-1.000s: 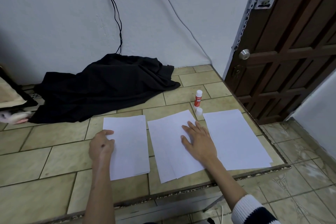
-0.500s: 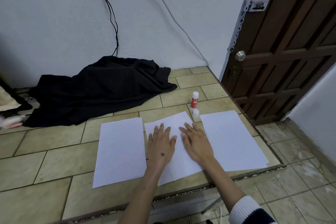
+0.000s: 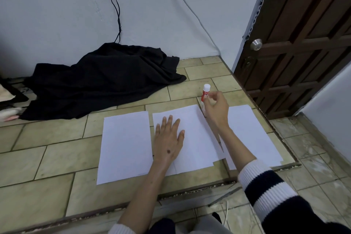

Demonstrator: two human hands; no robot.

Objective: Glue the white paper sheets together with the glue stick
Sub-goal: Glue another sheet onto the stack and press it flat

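Note:
Three lots of white paper lie side by side on the tiled ledge: a left sheet [image 3: 125,148], a middle stack [image 3: 197,138] of slightly offset sheets, and a right sheet [image 3: 252,138]. My left hand [image 3: 168,138] rests flat, fingers spread, on the middle stack. A red-and-white glue stick [image 3: 206,90] stands upright just beyond the middle stack. My right hand [image 3: 216,110] is raised at the stick's right side, fingertips curled and blurred against its body. Whether they grip it is unclear. The hand hides the stick's base.
A crumpled black cloth [image 3: 102,81] lies at the back left against the wall, with black cables [image 3: 115,5] hanging above it. A brown wooden door [image 3: 303,43] stands on the right. The ledge ends in a step edge [image 3: 190,194] close to my body.
My left hand moved from the left sheet onto the middle stack and stays there. My right hand lifted off the middle stack and reached forward to the glue stick.

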